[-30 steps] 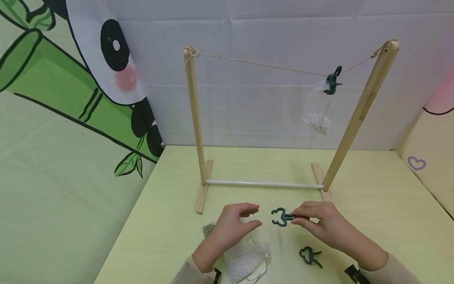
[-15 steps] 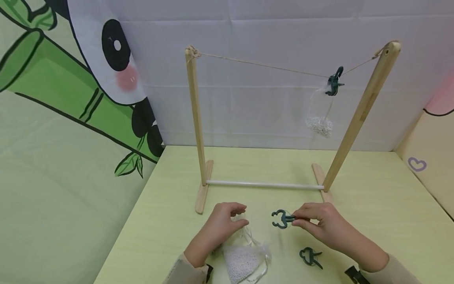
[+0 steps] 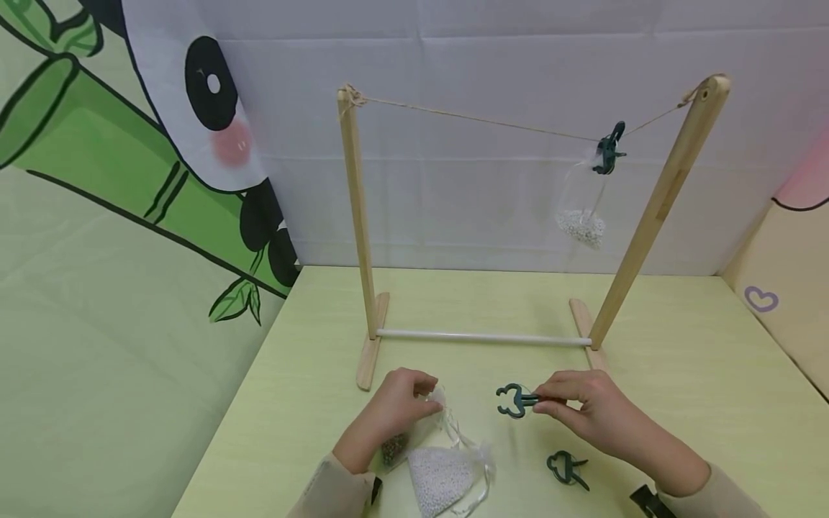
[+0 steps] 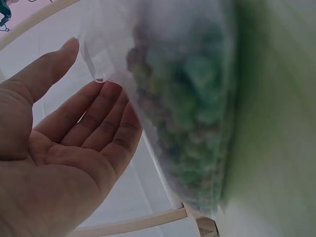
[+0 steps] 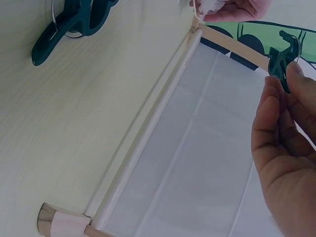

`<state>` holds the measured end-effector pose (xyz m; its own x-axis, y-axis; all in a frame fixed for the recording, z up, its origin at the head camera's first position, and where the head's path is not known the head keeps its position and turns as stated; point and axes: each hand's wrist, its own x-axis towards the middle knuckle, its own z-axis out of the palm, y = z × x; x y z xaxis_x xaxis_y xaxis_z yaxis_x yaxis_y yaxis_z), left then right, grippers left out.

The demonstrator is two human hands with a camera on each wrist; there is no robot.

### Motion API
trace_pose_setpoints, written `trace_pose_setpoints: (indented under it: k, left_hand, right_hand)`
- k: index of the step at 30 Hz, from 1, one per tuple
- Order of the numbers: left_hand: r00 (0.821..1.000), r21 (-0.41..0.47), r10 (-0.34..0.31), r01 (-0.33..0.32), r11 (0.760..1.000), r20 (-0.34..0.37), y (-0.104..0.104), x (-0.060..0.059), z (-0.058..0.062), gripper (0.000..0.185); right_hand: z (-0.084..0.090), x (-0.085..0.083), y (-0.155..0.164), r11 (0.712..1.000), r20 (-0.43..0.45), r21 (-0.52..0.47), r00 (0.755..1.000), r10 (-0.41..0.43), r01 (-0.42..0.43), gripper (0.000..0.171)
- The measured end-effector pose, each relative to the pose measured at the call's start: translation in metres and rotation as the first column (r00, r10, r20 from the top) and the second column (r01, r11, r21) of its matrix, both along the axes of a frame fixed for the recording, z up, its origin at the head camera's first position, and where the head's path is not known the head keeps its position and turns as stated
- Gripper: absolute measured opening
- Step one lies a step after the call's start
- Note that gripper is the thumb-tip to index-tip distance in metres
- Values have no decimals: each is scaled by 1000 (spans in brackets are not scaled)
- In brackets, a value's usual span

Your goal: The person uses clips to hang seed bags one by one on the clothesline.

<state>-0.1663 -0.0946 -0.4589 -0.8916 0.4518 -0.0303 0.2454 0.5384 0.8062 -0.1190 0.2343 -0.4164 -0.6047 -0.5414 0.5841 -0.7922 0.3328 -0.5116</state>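
My right hand [image 3: 592, 403] pinches a dark green plastic clip [image 3: 516, 400] by its handles, its curved jaws pointing left. A second green clip [image 3: 567, 469] lies on the table below that hand. My left hand [image 3: 393, 411] is at the top of a translucent drawstring bag [image 4: 177, 103] with greenish and brown pebble-like bits inside. In the left wrist view the thumb and fingers stand apart at the bag's edge. Part of this bag is hidden by the hand in the head view. Beside it lies another bag [image 3: 442, 478] filled with small white beads.
Behind the hands stands a wooden frame with a left post [image 3: 358, 216], a right post [image 3: 660, 208] and a white crossbar [image 3: 482, 336]. From the string [image 3: 479, 119] between the posts, a green clip [image 3: 609, 149] holds a hanging bag of white beads [image 3: 583, 226].
My left hand has moved left and slightly down, onto the bag with the dark pebbly contents. The right hand stays almost still with its clip.
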Motion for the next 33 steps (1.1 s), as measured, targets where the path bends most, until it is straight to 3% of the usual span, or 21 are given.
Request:
trace_pose_setpoints:
  k: [10,19,27,33]
  left_hand:
    - [999,-61,-31,32,998,6,-4,-6,-5,34]
    - [999,-98,-38,35,995,-27,-7,-8,-7,11]
    - [996,-59,-5,0,998,-87,-8,-8,-1,8]
    - [991,32,51,-47,998,-121,-6,-7,8,9]
  right_hand:
    - [0,-1,1,1000,6,11,1000,-6,6,25]
    - [1,-3,3,1000,-2,3,1000,0,0,28]
    - [5,-4,8,1000,-24,-2,999,-22,22,29]
    - [12,-4,8,999,-20,3,999,-43,43,30]
